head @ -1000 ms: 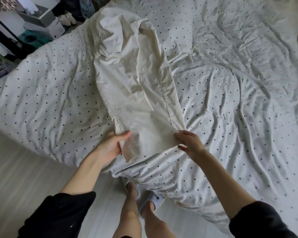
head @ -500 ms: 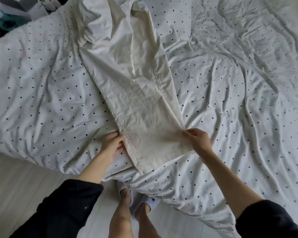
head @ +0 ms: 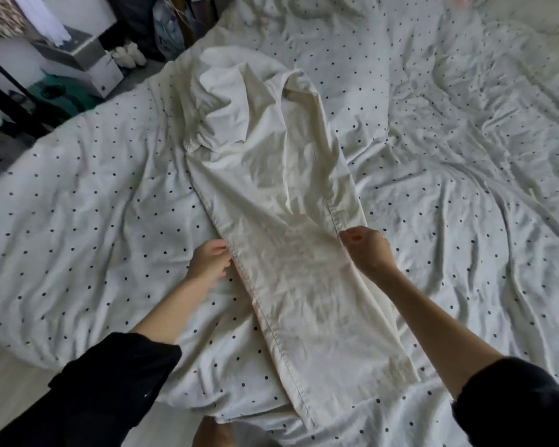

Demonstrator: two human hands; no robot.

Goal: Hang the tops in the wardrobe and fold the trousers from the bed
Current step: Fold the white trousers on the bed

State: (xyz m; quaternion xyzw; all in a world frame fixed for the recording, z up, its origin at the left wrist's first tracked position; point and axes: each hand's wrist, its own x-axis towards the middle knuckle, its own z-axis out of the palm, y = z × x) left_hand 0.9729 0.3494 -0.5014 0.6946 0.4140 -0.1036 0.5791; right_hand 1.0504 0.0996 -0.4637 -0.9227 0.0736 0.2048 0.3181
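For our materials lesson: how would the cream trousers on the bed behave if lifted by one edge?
The cream cotton trousers would probably droop limply, since they lie creased and bunched. Likely light: they barely dent the dotted white duvet.

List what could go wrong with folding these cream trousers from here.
1. The waist end of the cream cotton trousers is bunched, so a fold now may lock in creases.
2. The leg hem reaches the edge of the rumpled dotted white duvet and could slide off.
3. The left hand and right hand grip only the side seams, so layers may shift.
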